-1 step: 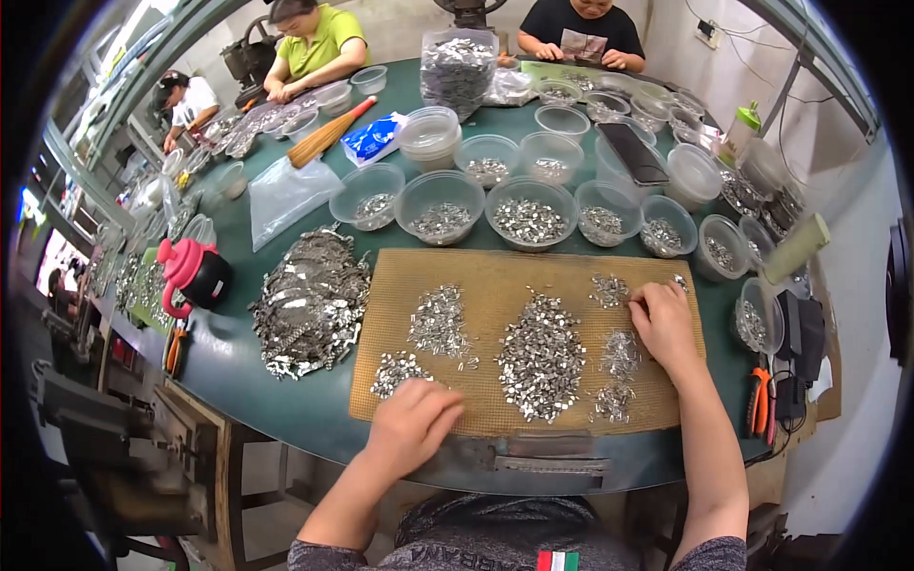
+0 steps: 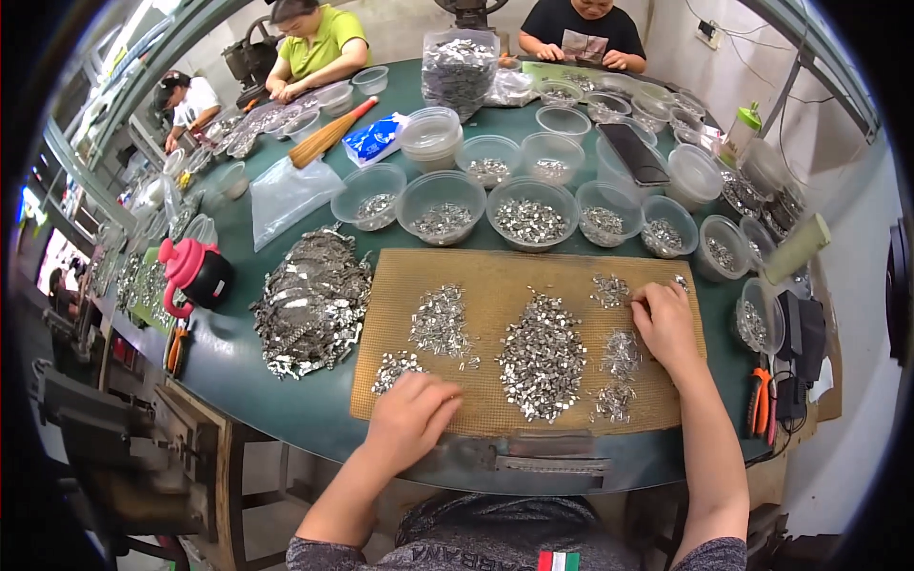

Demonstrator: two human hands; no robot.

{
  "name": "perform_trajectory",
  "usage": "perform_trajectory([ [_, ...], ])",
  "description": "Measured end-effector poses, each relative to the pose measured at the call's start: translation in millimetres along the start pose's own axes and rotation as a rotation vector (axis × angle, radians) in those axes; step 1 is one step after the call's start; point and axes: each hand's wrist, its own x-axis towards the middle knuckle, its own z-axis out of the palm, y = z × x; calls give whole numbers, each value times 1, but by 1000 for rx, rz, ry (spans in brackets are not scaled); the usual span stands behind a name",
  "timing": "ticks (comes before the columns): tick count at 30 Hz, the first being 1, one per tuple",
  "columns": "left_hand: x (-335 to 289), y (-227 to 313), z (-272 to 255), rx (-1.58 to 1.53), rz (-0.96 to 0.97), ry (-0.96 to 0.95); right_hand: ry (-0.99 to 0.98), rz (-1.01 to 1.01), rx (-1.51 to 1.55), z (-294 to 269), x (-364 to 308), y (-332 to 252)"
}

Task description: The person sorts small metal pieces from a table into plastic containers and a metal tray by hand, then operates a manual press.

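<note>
A tan textured mat (image 2: 476, 271) lies before me with several heaps of small silvery metal pieces. My left hand (image 2: 411, 419) rests on the mat's lower left, fingers curled together, partly covering a small heap (image 2: 395, 366). My right hand (image 2: 666, 324) is at the right side, thumb and fingers pinched beside another small heap (image 2: 609, 290). What either hand holds, if anything, is hidden. Between the hands are a large heap (image 2: 543, 357) of flat pieces and a heap of thinner ones (image 2: 440, 322). Two more small heaps (image 2: 621, 354) lie below the right fingertips.
Clear plastic bowls (image 2: 440, 206) of metal pieces line the mat's far edge. A big pile of metal strips (image 2: 314, 300) and a black-and-pink jug (image 2: 195, 273) stand left. Orange-handled pliers (image 2: 759, 400) lie right; a phone (image 2: 635, 154) rests on bowls. Other people work across the table.
</note>
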Motion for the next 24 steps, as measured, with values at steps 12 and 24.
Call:
perform_trajectory([
  [12,48,-23,30,189,175,-104,-18,-99,151,-51,-47,-38],
  [24,53,-18,36,144,168,-96,-177,-97,254,-72,-131,-89],
])
